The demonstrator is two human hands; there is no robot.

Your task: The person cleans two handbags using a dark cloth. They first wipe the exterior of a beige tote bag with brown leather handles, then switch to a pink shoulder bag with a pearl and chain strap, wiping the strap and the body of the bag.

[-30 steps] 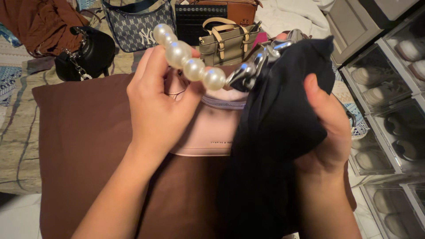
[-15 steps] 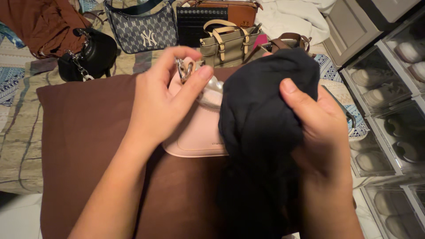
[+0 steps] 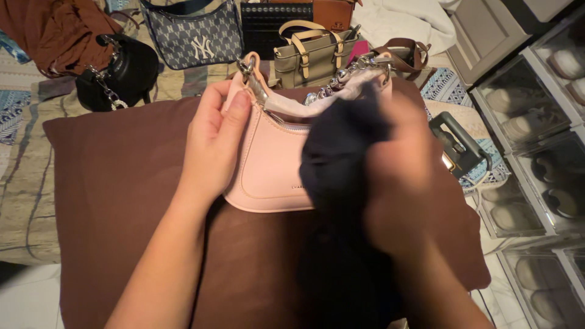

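Centre frame, a pale pink shoulder bag (image 3: 268, 164) lies on a brown pillow (image 3: 116, 183), zip mouth facing the top of the frame, a pale cloth lining or wrap showing at its opening. The left hand (image 3: 213, 143) is clasped round the bag's left end, thumb on the front panel, fingers behind. The right hand (image 3: 399, 176) is a blur just right of centre, bunched into a dark navy cloth (image 3: 335, 164) pressed against the bag's right side; how tight that grip is, I cannot tell. A silver chain (image 3: 341, 76) runs along the bag's top edge.

Along the top of the frame: a black bag (image 3: 125, 70) upper left, a navy patterned bag (image 3: 195, 39), an olive satchel (image 3: 314, 58). Down the right edge, clear shoe boxes (image 3: 530, 122), each with pale shoes inside.
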